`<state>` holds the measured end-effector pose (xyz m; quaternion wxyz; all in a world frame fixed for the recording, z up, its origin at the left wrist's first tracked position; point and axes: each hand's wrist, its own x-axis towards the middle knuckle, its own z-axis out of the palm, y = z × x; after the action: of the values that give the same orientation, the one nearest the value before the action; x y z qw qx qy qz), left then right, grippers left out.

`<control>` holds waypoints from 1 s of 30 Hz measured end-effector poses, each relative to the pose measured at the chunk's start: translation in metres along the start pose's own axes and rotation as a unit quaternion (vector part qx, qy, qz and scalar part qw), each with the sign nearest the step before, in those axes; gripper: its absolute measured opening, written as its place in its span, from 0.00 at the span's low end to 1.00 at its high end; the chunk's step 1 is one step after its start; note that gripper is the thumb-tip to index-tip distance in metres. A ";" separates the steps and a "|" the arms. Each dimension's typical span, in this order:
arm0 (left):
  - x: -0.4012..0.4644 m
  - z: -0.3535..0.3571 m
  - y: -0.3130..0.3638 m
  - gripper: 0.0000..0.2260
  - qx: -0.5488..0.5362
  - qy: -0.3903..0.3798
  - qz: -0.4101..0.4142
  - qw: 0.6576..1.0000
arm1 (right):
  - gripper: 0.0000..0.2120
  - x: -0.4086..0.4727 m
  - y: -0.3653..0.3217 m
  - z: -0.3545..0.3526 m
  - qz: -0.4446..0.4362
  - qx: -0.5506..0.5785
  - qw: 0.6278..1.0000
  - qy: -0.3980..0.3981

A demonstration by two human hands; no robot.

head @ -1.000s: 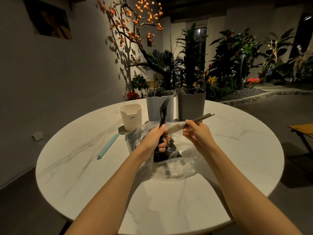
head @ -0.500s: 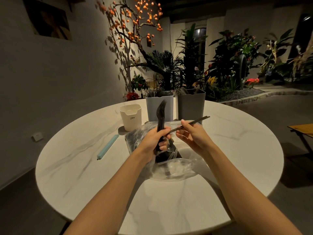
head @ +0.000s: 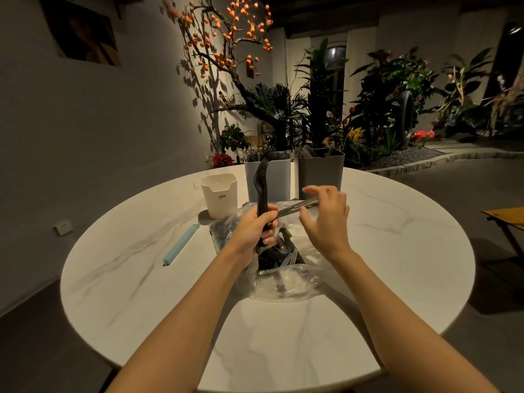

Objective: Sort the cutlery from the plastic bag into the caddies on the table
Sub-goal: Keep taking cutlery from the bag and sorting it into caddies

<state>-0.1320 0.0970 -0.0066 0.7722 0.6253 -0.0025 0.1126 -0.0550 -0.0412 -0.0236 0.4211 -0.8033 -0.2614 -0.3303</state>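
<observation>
Both hands work above the plastic bag [head: 283, 279]: the left hand [head: 252, 225] grips upright dark forks [head: 262, 182] and pinches a knife [head: 295, 208] by one end, while the right hand [head: 326, 219] hovers, fingers spread, beside it. Slim, stiff and likely light, the pieces handle best mid-handle. Beyond stand a pale grey caddy [head: 268, 180], a dark caddy [head: 320, 174] and a cream cup [head: 219, 194].

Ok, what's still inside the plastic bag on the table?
Inside the plastic bag, dark cutlery shows, with pale fork tines among it. The crumpled plastic and the left hand hide the rest, so no count.
</observation>
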 end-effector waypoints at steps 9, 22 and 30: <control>-0.001 0.003 0.000 0.16 -0.050 -0.040 -0.065 0.996 | 0.08 0.001 0.018 0.000 -0.022 -0.106 0.992 -0.059; 0.015 0.024 0.002 0.12 0.059 -0.007 -0.033 0.998 | 0.08 0.016 0.014 0.000 0.051 -0.029 0.994 -0.088; 0.043 0.039 0.026 0.09 0.092 0.017 -0.020 0.995 | 0.10 0.052 0.008 0.003 0.114 -0.004 0.982 -0.150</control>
<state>-0.0891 0.0721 0.0330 0.7136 0.6914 0.0334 0.1077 -0.0150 -0.0358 0.0102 0.4090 -0.8698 -0.2269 -0.1569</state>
